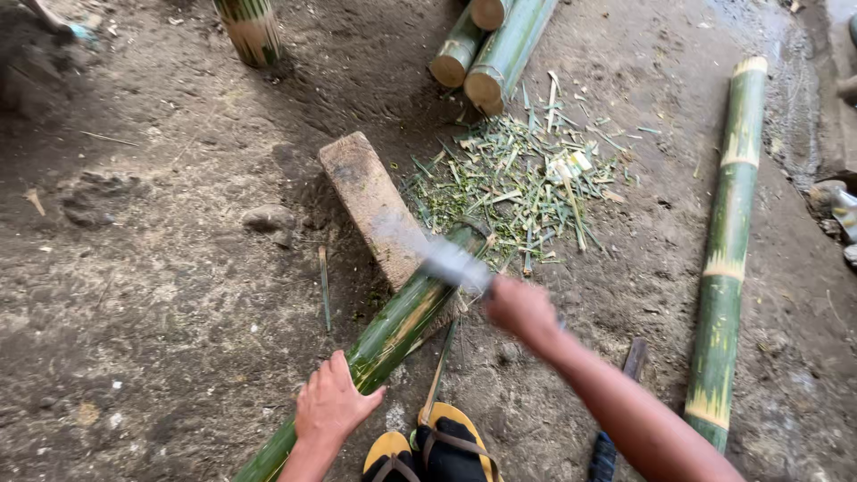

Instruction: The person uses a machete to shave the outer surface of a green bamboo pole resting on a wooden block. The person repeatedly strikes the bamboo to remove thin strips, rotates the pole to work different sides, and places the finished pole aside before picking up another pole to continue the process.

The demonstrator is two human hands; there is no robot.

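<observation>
While the left hand is pressing down on the near part of a green bamboo pole, its fingers spread and curled over the top of the stalk, the right hand is closing in a fist around the handle of a blade, which is showing only as a pale blur above the pole's far end. That pole is lying on the dirt floor with its long axis running from near left to far right, its far end propped on a flat wooden block. From the right hand, the propped end is sitting just to the left and slightly farther away, so the right hand is the nearer of the two to that tip, while the left one is holding well back along the stalk. Beyond the block, a heap of green shavings is spreading over the ground. A second long pole is lying apart on the right, and several cut bamboo lengths are resting at the far side. Yellow sandals are showing at the near edge.
</observation>
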